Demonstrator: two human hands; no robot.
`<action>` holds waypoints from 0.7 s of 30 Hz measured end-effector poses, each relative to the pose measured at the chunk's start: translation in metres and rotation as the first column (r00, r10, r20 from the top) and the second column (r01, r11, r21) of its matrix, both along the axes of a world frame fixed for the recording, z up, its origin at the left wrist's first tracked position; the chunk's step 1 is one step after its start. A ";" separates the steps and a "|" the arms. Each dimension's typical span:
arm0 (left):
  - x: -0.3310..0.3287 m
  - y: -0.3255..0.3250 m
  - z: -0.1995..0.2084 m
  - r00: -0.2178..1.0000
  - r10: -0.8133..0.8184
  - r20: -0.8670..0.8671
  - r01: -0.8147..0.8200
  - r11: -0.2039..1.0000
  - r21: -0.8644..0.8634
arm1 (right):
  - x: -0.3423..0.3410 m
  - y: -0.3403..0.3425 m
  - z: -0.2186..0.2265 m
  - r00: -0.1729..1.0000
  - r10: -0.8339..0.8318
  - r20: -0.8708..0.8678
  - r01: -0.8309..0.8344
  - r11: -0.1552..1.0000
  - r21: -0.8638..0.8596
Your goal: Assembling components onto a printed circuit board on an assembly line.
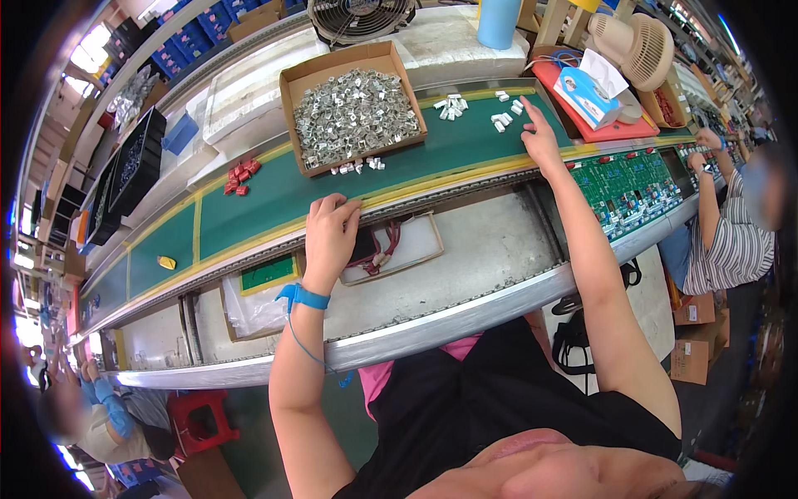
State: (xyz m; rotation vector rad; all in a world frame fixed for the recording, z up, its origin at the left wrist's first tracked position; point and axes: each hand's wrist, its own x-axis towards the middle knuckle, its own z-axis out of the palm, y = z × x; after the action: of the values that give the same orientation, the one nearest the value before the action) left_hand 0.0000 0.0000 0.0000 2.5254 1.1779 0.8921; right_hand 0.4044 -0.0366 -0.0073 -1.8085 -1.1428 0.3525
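Note:
My right hand (541, 141) reaches over the green work strip (274, 187), with its index finger stretched out beside a loose group of small white connectors (502, 121). Nothing shows in its grip, and the fingers are apart. Near the strip's front edge, my left hand (329, 233) has its fingers curled in; whatever they may hold is hidden. A blue wrist strap (302, 297) with a cord sits on my left wrist. Between the hands, at the back, stands a cardboard box (422, 125) full of small white-and-metal parts. More white pieces (360, 165) lie at its front edge.
Red connectors (241, 176) and a yellow piece (167, 263) lie on the left. Green circuit boards (619, 190) line the right, below a tissue box (586, 98) on a red case. A fan (640, 50) stands behind. A co-worker (731, 224) sits at the right.

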 end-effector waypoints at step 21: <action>-0.001 0.001 -0.025 0.995 0.015 0.103 -0.029 0.991 0.129 | 0.110 0.035 -0.073 0.981 0.101 0.167 -0.113 0.991 0.066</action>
State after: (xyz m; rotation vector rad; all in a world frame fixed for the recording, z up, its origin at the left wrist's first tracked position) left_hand -0.0005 0.0013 -0.0247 2.5371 1.1535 1.1241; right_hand 0.5145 -0.0013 -0.0808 -1.7390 -1.3537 0.2233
